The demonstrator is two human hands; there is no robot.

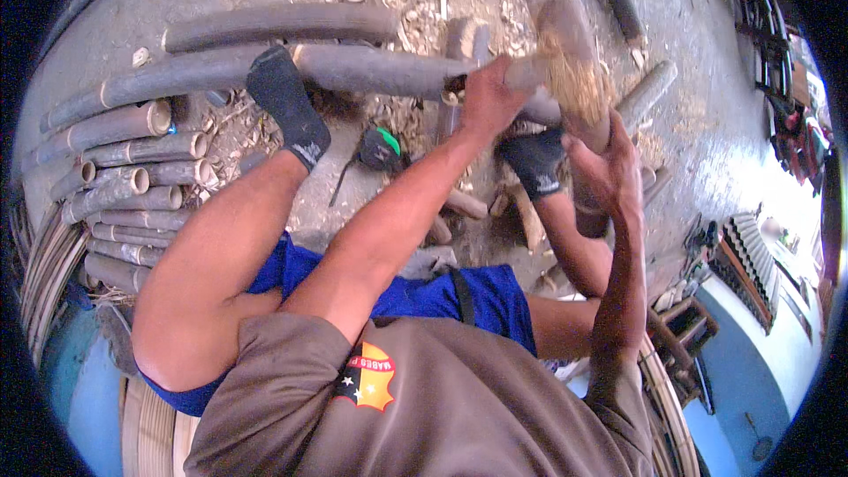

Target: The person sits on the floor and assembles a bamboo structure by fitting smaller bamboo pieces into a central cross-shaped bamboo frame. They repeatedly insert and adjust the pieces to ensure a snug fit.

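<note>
The long bamboo pole (380, 69) lies across the ground before the person. Near its right end there is a dark hole (454, 85). Just beside this hole, the left hand (495, 99) is closed around a pale, round tool handle (526, 71); the rest of the tool is hidden. To the right of the pole, the right hand (609, 159) grasps the near end of a thick wooden club (576, 79). The frayed middle of the club is next to the handle, but one cannot tell if they touch. The left foot (284, 93), in a dark sock, is over the pole, and wood chips (426, 22) are scattered beyond it.

The step in hand appears to be cutting at the hole of the pole, with the club as a hammer. The next move seems to call for a steady left hand, which keeps the tool in line with the hole, and a straight blow on the handle, not on the hand. The foot should press firmly, because a round pole can roll easily
</note>
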